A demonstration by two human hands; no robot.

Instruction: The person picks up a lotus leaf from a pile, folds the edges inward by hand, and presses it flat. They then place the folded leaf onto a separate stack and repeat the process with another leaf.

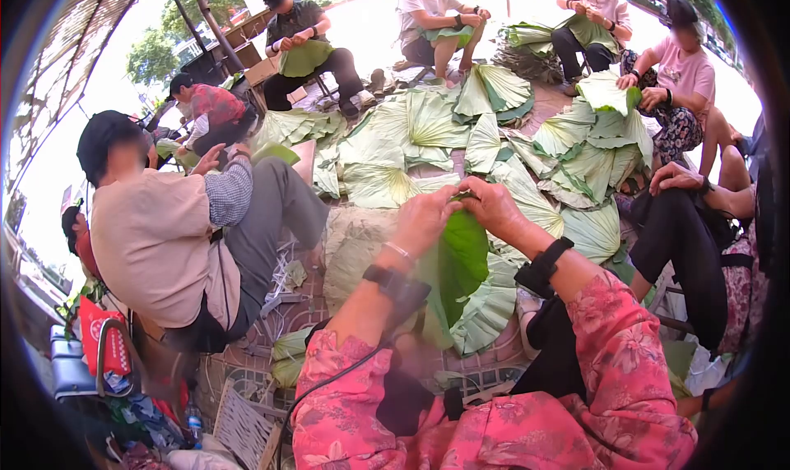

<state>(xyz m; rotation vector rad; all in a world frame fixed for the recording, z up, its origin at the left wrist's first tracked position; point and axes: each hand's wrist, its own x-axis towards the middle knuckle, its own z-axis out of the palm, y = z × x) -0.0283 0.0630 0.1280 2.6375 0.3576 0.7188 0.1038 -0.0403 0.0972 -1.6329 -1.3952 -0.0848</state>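
A green lotus leaf [462, 256] hangs down in front of my lap, pinched at its top edge. My left hand [426, 219] is closed on that edge, fingertips pressed together. Right beside it, my right hand [499, 213] also grips the leaf, thumb and fingers meeting near the left fingertips. Exactly how the fingers lie on the edge is partly hidden. Beyond my hands, many pale green folded lotus leaves [374, 145] overlap on the ground.
A seated person in a beige top [156, 240] is close on my left; another person's knee [683, 215] is close on my right. Several people sit around the leaves, some holding leaves. A red bag [103, 338] and a woven stool [244, 421] stand at lower left.
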